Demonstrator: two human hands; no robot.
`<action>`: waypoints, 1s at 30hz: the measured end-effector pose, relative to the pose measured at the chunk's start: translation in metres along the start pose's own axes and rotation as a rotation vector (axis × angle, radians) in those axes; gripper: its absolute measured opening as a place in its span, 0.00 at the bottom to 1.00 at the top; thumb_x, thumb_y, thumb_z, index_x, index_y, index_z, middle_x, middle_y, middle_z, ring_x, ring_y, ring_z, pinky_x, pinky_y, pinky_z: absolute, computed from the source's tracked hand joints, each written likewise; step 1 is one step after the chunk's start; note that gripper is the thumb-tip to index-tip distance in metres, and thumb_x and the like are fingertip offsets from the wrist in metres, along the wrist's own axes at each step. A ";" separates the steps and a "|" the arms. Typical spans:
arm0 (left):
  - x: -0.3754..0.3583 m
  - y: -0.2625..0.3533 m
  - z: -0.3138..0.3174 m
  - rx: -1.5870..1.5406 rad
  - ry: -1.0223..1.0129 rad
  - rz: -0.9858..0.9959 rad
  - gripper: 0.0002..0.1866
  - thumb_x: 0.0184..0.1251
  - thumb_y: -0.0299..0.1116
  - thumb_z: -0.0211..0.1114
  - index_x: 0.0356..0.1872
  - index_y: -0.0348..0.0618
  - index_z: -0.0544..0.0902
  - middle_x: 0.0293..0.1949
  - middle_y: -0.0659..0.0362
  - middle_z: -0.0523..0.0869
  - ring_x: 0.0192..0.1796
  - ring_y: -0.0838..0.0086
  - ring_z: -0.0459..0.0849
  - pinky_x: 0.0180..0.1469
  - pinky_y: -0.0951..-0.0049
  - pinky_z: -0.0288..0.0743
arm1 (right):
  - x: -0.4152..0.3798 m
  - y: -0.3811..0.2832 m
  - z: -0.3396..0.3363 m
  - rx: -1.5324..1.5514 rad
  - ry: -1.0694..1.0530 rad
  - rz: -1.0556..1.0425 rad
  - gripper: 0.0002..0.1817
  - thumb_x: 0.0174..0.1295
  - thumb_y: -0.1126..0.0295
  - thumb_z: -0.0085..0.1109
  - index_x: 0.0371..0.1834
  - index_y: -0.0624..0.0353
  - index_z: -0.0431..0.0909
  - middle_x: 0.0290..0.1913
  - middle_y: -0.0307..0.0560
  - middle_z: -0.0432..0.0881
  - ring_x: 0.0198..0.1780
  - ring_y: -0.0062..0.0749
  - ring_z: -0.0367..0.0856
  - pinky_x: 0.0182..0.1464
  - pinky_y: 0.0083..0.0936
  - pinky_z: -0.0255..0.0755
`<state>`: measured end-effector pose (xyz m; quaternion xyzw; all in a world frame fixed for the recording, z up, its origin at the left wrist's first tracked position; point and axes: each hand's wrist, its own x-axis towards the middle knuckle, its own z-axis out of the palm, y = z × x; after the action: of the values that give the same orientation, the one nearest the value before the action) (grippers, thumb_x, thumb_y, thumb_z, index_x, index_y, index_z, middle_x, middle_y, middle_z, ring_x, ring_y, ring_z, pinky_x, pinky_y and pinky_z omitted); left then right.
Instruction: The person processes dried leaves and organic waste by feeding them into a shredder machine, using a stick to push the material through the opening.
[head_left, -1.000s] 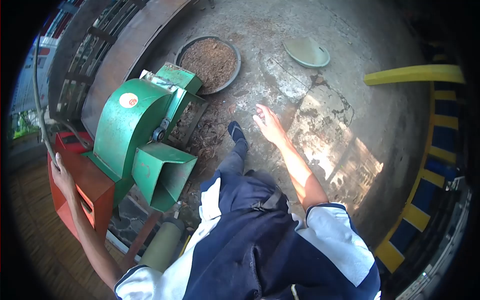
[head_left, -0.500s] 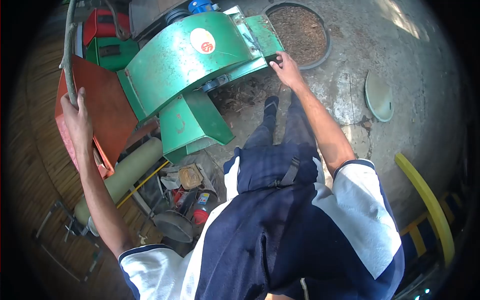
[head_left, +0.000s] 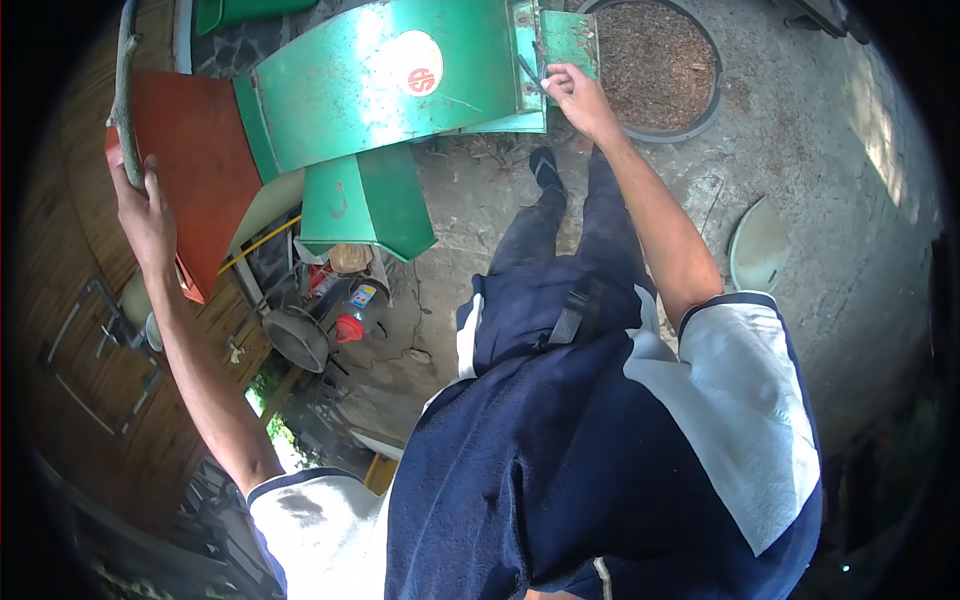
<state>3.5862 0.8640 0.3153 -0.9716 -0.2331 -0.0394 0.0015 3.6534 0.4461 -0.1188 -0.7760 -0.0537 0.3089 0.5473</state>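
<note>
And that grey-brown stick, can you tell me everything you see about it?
This thin grey-brown wooden stick looks rough, slightly crooked and knobbly. It runs up the picture's left side and out of view. The person's left grip is wrapped around its lower part. It passes the edge of the flared red-orange metal hopper; I can't tell if they touch.

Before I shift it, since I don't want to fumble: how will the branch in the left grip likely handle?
The branch is probably stiff: it extends from the left grip without visible drooping. It looks slender, so likely fairly light, though its far end is out of view. Its knobbly surface should resist slipping.
</note>
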 end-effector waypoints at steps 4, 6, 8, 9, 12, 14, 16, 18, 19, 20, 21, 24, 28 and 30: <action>0.001 -0.005 0.003 0.048 0.035 -0.031 0.14 0.79 0.36 0.58 0.57 0.40 0.76 0.32 0.51 0.82 0.32 0.69 0.78 0.41 0.68 0.75 | 0.013 -0.024 0.013 -0.089 0.153 0.003 0.27 0.61 0.55 0.72 0.54 0.64 0.78 0.44 0.46 0.87 0.41 0.34 0.86 0.46 0.33 0.81; 0.000 -0.005 0.004 0.040 0.056 -0.025 0.14 0.79 0.36 0.58 0.57 0.41 0.77 0.33 0.49 0.84 0.33 0.69 0.80 0.41 0.67 0.76 | 0.017 -0.028 0.022 -0.151 0.295 -0.026 0.24 0.58 0.55 0.74 0.47 0.62 0.78 0.39 0.45 0.83 0.38 0.37 0.84 0.44 0.36 0.79; -0.002 -0.002 0.004 0.048 0.054 -0.042 0.13 0.79 0.37 0.58 0.57 0.42 0.77 0.34 0.49 0.84 0.33 0.68 0.80 0.41 0.67 0.76 | 0.022 -0.023 0.030 -0.181 0.325 -0.068 0.23 0.59 0.56 0.73 0.48 0.62 0.78 0.39 0.45 0.83 0.39 0.38 0.84 0.45 0.37 0.79; -0.002 0.001 0.003 0.050 0.058 -0.044 0.13 0.79 0.37 0.58 0.57 0.42 0.77 0.34 0.48 0.85 0.33 0.67 0.81 0.41 0.66 0.76 | 0.024 -0.023 0.032 -0.210 0.372 -0.111 0.23 0.59 0.57 0.73 0.49 0.61 0.78 0.40 0.46 0.83 0.40 0.40 0.84 0.46 0.38 0.78; -0.002 0.008 0.002 0.072 0.047 -0.083 0.14 0.78 0.38 0.59 0.56 0.43 0.77 0.37 0.45 0.85 0.34 0.59 0.83 0.42 0.63 0.76 | 0.027 -0.018 0.035 -0.153 0.374 -0.072 0.18 0.61 0.60 0.70 0.47 0.59 0.80 0.40 0.47 0.83 0.41 0.43 0.84 0.47 0.40 0.77; -0.002 0.005 0.002 0.074 0.055 -0.069 0.14 0.78 0.39 0.59 0.56 0.44 0.77 0.38 0.43 0.85 0.36 0.55 0.84 0.43 0.60 0.76 | 0.029 -0.014 0.036 -0.138 0.387 -0.066 0.16 0.62 0.60 0.70 0.45 0.59 0.81 0.40 0.48 0.83 0.41 0.44 0.84 0.47 0.40 0.77; -0.003 0.003 0.002 0.078 0.070 -0.055 0.15 0.78 0.40 0.59 0.56 0.44 0.77 0.39 0.42 0.85 0.38 0.51 0.84 0.44 0.58 0.76 | 0.034 -0.018 0.033 -0.148 0.404 -0.047 0.13 0.64 0.62 0.68 0.39 0.62 0.82 0.38 0.50 0.83 0.39 0.45 0.84 0.46 0.40 0.77; -0.002 0.003 0.003 0.085 0.082 -0.037 0.16 0.77 0.43 0.60 0.53 0.42 0.78 0.40 0.41 0.84 0.41 0.47 0.83 0.46 0.55 0.75 | 0.039 -0.020 0.025 -0.145 0.394 -0.083 0.13 0.64 0.63 0.68 0.38 0.63 0.83 0.37 0.51 0.82 0.38 0.44 0.84 0.46 0.39 0.76; -0.001 -0.001 0.003 0.084 0.084 -0.039 0.16 0.77 0.43 0.60 0.53 0.42 0.78 0.40 0.41 0.84 0.41 0.47 0.83 0.46 0.55 0.75 | 0.041 -0.020 0.020 -0.142 0.387 -0.115 0.12 0.64 0.63 0.67 0.36 0.64 0.83 0.36 0.52 0.82 0.38 0.44 0.84 0.45 0.38 0.76; 0.000 -0.007 0.004 0.123 0.084 -0.016 0.16 0.78 0.41 0.58 0.56 0.43 0.78 0.41 0.44 0.85 0.39 0.54 0.84 0.46 0.59 0.76 | 0.043 -0.020 0.017 -0.076 0.378 -0.141 0.12 0.68 0.64 0.65 0.35 0.64 0.84 0.35 0.48 0.84 0.36 0.38 0.83 0.43 0.35 0.75; 0.001 -0.005 0.003 0.161 0.087 0.005 0.16 0.78 0.40 0.57 0.59 0.44 0.79 0.41 0.47 0.87 0.37 0.61 0.84 0.45 0.63 0.76 | 0.048 -0.016 0.016 -0.078 0.379 -0.147 0.12 0.68 0.64 0.65 0.35 0.64 0.84 0.35 0.48 0.84 0.36 0.38 0.83 0.43 0.35 0.75; -0.002 0.003 0.004 0.072 0.097 -0.025 0.18 0.77 0.45 0.59 0.48 0.38 0.78 0.37 0.42 0.82 0.38 0.50 0.81 0.45 0.55 0.74 | 0.040 -0.022 0.007 0.471 0.201 -0.044 0.09 0.75 0.68 0.56 0.38 0.60 0.80 0.31 0.39 0.86 0.35 0.24 0.81 0.42 0.29 0.75; 0.000 -0.002 0.004 0.090 0.108 -0.015 0.18 0.77 0.46 0.59 0.48 0.38 0.78 0.36 0.42 0.82 0.38 0.52 0.80 0.45 0.56 0.74 | 0.045 -0.050 -0.021 0.665 0.042 -0.022 0.08 0.78 0.68 0.52 0.43 0.60 0.75 0.32 0.42 0.86 0.36 0.27 0.82 0.50 0.33 0.76; 0.000 -0.004 0.003 0.093 0.062 -0.060 0.18 0.77 0.45 0.59 0.49 0.39 0.78 0.37 0.43 0.82 0.38 0.53 0.81 0.45 0.56 0.74 | 0.067 -0.053 -0.045 0.517 -0.026 0.001 0.10 0.79 0.64 0.51 0.43 0.59 0.75 0.31 0.38 0.80 0.38 0.26 0.82 0.54 0.32 0.78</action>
<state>3.5844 0.8677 0.3122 -0.9614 -0.2635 -0.0585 0.0528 3.7455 0.4589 -0.0905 -0.6063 0.0202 0.3226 0.7265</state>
